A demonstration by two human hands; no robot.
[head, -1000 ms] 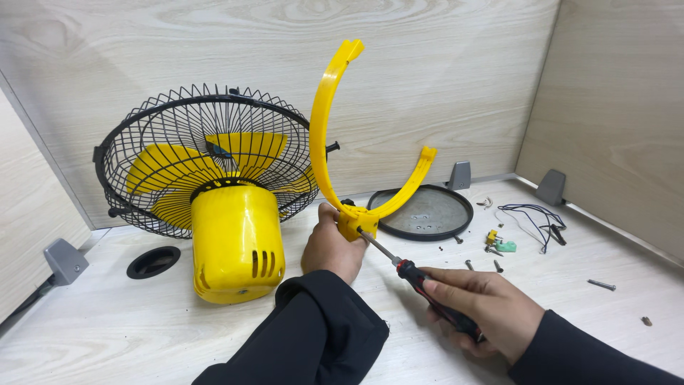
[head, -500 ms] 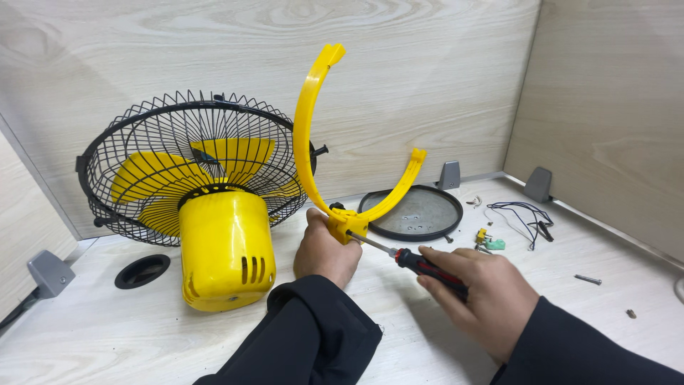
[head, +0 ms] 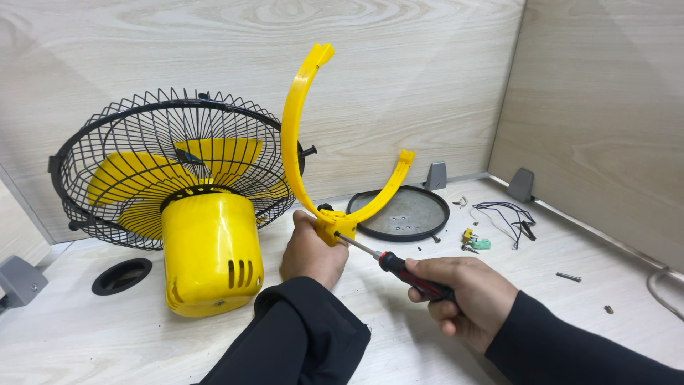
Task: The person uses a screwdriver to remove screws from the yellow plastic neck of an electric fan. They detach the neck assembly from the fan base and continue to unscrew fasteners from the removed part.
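My left hand point(head: 312, 251) grips the base of a yellow U-shaped fan bracket point(head: 296, 153), holding it upright above the desk. My right hand point(head: 467, 294) holds a screwdriver point(head: 399, 267) with a black and red handle; its tip rests against the bracket's base block point(head: 335, 228). To the left lies a yellow fan with a motor housing point(head: 210, 249) and a black wire grille point(head: 149, 164) over yellow blades, leaning against the back wall.
A round black base plate point(head: 402, 214) lies behind the bracket. Black wires point(head: 509, 214), a small green and yellow part point(head: 476, 241) and loose screws point(head: 568, 276) sit at the right. A desk grommet hole point(head: 121, 276) is at the left. Wood panels enclose the back and right.
The view has shifted slightly. My right hand has moved the screwdriver a little, its tip staying at the bracket's base. My left hand still holds the bracket.
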